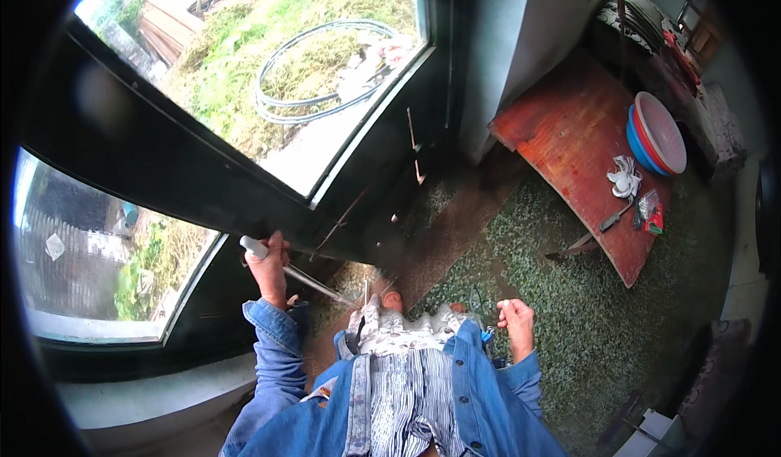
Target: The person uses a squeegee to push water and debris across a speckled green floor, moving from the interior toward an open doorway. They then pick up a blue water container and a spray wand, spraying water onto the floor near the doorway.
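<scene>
My left hand (268, 269) is closed around a slim pole (320, 285) with a white grip (253, 248). The pole slants down towards the front of my patterned skirt (406, 335), where its lower end is hard to make out. Just behind that hand is the dark frame (244, 213) of a glazed door or window; I cannot tell if they touch. My right hand (517, 323) hangs by my side over the speckled green floor, fingers curled in, with nothing visible in it. A small blue item (487, 336) shows beside its wrist, against my denim jacket (488, 390).
To the right stands a reddish wooden table (561, 146). On it are stacked plastic basins (662, 131), a bundle of white cloth (625, 177), a dark-handled tool (613, 218) and a small packet (653, 218). Outside the glass, a coiled hose (262, 100) lies on grass.
</scene>
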The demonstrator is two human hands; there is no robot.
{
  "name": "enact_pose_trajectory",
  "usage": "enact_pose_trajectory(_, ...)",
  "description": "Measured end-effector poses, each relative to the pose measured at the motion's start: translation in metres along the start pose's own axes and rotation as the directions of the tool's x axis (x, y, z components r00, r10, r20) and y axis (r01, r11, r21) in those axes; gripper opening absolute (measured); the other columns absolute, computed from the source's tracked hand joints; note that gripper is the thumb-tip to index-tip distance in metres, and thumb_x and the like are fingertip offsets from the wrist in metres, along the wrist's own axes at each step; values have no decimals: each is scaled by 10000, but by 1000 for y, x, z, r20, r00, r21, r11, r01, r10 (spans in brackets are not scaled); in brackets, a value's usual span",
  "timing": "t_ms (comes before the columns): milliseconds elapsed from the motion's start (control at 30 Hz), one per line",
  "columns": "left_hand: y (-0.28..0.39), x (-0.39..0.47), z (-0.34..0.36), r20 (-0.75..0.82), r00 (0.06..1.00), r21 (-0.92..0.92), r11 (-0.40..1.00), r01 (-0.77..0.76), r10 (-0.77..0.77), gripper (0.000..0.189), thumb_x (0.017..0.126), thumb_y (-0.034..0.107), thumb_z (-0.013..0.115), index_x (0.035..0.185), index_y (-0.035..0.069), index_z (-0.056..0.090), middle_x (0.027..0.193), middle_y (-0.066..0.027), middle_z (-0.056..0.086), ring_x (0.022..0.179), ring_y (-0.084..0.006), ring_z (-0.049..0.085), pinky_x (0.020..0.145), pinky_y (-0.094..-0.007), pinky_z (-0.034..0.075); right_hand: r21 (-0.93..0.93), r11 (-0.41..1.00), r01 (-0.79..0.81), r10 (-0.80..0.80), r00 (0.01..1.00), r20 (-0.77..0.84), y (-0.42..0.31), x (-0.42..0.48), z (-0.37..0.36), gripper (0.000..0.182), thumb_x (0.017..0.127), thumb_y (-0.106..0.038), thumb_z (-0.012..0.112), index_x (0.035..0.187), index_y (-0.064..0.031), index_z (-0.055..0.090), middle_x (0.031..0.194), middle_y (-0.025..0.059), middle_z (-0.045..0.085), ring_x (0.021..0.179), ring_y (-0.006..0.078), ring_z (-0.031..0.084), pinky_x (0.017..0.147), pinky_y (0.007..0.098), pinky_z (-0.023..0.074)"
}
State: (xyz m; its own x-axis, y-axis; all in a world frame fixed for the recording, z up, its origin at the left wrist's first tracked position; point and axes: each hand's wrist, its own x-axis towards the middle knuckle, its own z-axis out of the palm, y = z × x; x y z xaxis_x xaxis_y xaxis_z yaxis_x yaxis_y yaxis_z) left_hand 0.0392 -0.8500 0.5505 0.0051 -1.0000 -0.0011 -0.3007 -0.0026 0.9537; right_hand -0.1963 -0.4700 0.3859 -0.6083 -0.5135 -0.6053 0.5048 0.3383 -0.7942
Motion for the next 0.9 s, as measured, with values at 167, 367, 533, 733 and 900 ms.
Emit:
enact_pose_trajectory(167, -13, 34, -5, -114, 990, 18, 996, -86, 88, 151, 793, 109, 621, 707, 5, 554, 596, -61, 569, 388, -81, 426, 352, -229, 329, -10, 1000, 3, -3, 999, 40, 23, 9, -13, 240, 876, -219, 524, 831, 2, 606, 612, 5, 529, 492, 61, 477, 454, 194, 410)
enact_pose_trajectory(367, -12, 64, -2, -179, 983, -42, 998, -37, 29, 142, 803, 133, 626, 768, 26, 539, 506, 23, 409, 388, -65, 373, 359, -216, 287, -46, 997, 66, -63, 995, 76, 19, 24, -50, 212, 868, -186, 526, 817, 3, 607, 591, -2, 523, 497, 54, 452, 451, 197, 369)
enact_pose_trajectory(533, 18, -10, 67, 116, 989, -83, 993, -79, 88, 155, 812, 143, 640, 782, 14, 560, 510, 45, 416, 396, -37, 350, 371, -193, 266, -32, 999, 4, -7, 997, -82, 41, 3, -79, 217, 865, -203, 520, 824, -10, 608, 598, -1, 525, 489, 59, 463, 448, 197, 381)
enact_pose_trajectory(733, 51, -48, 182, 741, 659, -215, 975, 55, 126, 121, 816, 122, 599, 817, 15, 542, 540, 41, 412, 432, -36, 344, 413, -192, 271, -21, 996, -84, 79, 979, -187, 53, -15, -80, 211, 867, -197, 515, 832, -11, 607, 594, -4, 517, 497, 54, 446, 455, 196, 367)
enact_pose_trajectory(900, 42, -72, 272, 975, 177, -147, 988, 44, 137, 203, 777, 215, 645, 774, 55, 520, 688, 38, 472, 644, -50, 428, 565, -204, 325, -20, 995, -100, 85, 919, -385, 64, -28, -75, 183, 857, -179, 534, 826, -11, 601, 585, -11, 509, 511, 50, 429, 464, 205, 341)
